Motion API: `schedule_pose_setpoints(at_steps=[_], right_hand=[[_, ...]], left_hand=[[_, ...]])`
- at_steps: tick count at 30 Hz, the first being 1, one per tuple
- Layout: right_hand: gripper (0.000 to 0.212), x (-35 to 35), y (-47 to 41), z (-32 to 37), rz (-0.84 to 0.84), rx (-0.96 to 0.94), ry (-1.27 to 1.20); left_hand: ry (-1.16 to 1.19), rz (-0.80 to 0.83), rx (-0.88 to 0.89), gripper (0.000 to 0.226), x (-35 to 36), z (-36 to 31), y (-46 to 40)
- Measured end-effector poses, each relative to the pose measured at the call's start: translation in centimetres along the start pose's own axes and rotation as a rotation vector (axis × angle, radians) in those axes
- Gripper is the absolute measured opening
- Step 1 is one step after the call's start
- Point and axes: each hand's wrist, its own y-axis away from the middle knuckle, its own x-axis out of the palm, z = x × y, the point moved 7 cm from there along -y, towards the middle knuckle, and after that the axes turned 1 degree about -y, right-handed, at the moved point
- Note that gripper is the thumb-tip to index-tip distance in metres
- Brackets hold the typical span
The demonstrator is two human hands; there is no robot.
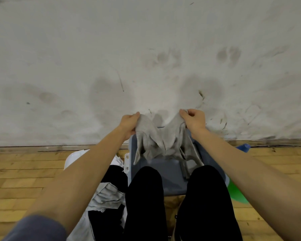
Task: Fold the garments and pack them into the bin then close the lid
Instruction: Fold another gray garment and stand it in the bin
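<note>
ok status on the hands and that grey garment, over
Left hand and right hand each grip a top edge of the grey garment, held up over the grey bin. More clothes piled left. Nothing blocking.

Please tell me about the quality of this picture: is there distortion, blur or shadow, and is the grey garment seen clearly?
Head view: wide-angle distortion stretches both forearms toward the bottom corners; light is soft and even, without glare; a faint shadow lies on the wall behind the grey garment, which the left hand and right hand grip at its top corners; its folds are clear, slightly soft; the green object at the right is blurred.
</note>
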Motion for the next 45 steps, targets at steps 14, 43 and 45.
schedule_pose_setpoints(at_steps=[14, 43, 45], right_hand=[[0.018, 7.5, 6.3, 2.3, 0.417, 0.152, -0.229], [0.016, 5.8, 3.9, 1.5, 0.684, -0.141, 0.387], [0.034, 4.4, 3.6, 2.0, 0.623, -0.121, 0.358]], left_hand=[[0.131, 0.225, -0.074, 0.047, 3.9, 0.1, 3.0], [-0.163, 0.293, 0.293, 0.02, -1.0, -7.8, 4.3], [-0.185, 0.25, 0.351, 0.026, -1.8, -8.1, 4.4]])
